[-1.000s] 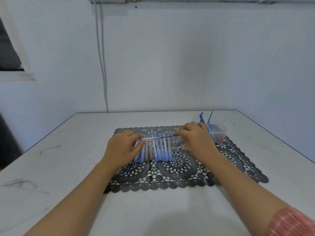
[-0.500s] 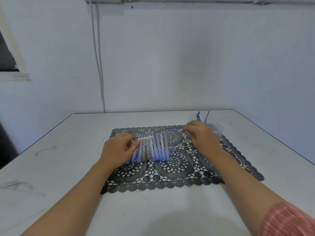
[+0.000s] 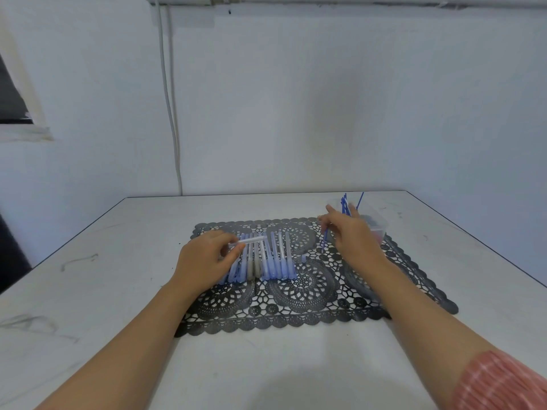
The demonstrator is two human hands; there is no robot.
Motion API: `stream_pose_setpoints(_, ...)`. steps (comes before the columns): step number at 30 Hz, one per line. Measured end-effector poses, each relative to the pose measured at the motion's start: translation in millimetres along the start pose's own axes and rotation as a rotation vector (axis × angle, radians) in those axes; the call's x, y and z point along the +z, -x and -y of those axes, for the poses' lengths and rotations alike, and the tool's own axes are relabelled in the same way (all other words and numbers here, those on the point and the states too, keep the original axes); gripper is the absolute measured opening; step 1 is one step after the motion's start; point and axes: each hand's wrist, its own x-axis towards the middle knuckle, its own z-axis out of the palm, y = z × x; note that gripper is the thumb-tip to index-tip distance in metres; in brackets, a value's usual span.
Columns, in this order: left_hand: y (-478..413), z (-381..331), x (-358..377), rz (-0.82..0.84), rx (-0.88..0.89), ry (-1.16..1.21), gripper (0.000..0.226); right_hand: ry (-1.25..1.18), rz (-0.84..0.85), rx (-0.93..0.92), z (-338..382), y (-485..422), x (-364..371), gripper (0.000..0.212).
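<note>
Left hand (image 3: 204, 258) pinching clear barrel (image 3: 251, 240) over pen row (image 3: 272, 261) on mat (image 3: 296, 315). Right hand (image 3: 352, 236) pinching blue refill (image 3: 324, 242), other fingers sticking out, just beside box (image 3: 377, 224).

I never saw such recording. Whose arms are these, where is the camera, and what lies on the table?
No machine here: these are a person's two bare hands, filmed by one wide camera worn on the head, looking forward and down. On the white table lies a black lace mat with a row of blue and grey pens on it. The left hand holds a clear pen tube above the row. The right hand pinches a thin blue stick, probably a refill, near a clear box at the mat's far right corner, where more blue sticks stand.
</note>
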Motion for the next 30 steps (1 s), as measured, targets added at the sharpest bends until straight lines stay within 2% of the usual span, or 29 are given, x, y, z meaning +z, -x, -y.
stream_pose_setpoints(3, -0.1, -0.2, 0.1, -0.001, 0.001, 0.003, 0.051, 0.004, 0.114, 0.051, -6.6, -2.1, 3.7, 0.025)
stream_pose_setpoints(8, -0.3, 0.8, -0.2, 0.004, 0.001, -0.005, 0.052, 0.373, 0.248, -0.125, -9.0, -0.9, 0.1, 0.024)
stream_pose_setpoints(14, -0.3, 2.0, 1.0, 0.005, -0.003, -0.015, 0.051, 0.632, 0.372, -0.083, 3.0, 1.2, -7.6, 0.019)
stream_pose_setpoints(19, -0.4, 0.7, 0.1, -0.002, -0.005, -0.014, 0.053, 0.626, 0.367, -0.047, 7.0, 2.9, -9.7, 0.021)
stream_pose_setpoints(22, -0.3, -0.8, -0.5, -0.005, 0.004, -0.009, 0.054, 0.626, 0.355, -0.064, 5.0, 1.6, -8.4, 0.030)
stream_pose_setpoints(25, 0.0, -1.2, -0.2, -0.004, 0.011, -0.010, 0.052, 0.516, 0.263, -0.100, 1.3, 0.7, -4.0, 0.035)
stream_pose_setpoints(30, -0.5, 0.5, -0.1, -0.001, 0.004, -0.014, 0.052, 0.268, 0.102, 0.031, 14.0, 0.6, -4.4, 0.023)
